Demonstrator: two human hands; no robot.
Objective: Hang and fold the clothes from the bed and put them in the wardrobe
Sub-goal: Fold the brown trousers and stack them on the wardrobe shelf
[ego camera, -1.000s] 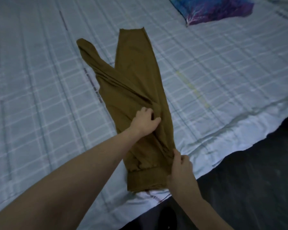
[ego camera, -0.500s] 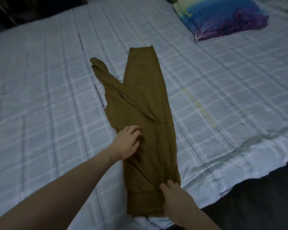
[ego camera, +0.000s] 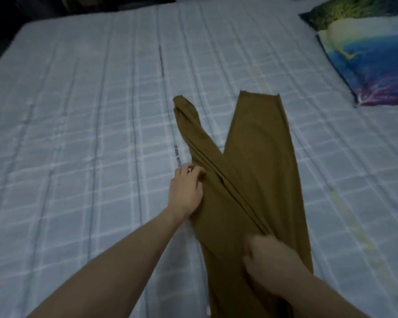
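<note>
Lying lengthwise on a bed [ego camera: 78,111] covered in a pale checked sheet, a pair of mustard-brown trousers [ego camera: 257,161] is spread out with its two legs pointing away from the viewer. The right leg lies flat and straight; the left leg is twisted and bunched, crossing diagonally over the right one. The person's left hand [ego camera: 186,191] rests at the left edge of the cloth, fingers curled and seemingly pinching that edge, though the grip is partly hidden. The right hand [ego camera: 269,255] is blurred and sits on the fabric near the waist end; whether it holds the cloth or merely presses it, I cannot tell.

Judging by this, the task is at an early stage: the trousers are only being straightened, no fold is yet made, and no hanger or wardrobe is in view. Aligning the legs, folding, and carrying to the wardrobe all seem to remain. No other clothes show on the bed.

A pillow [ego camera: 365,60] with a blue, green and purple print lies at the far right. A short strip of printed writing [ego camera: 177,158] runs along the sheet just beside the left hand, too blurred to read. No brand or label is legible.
</note>
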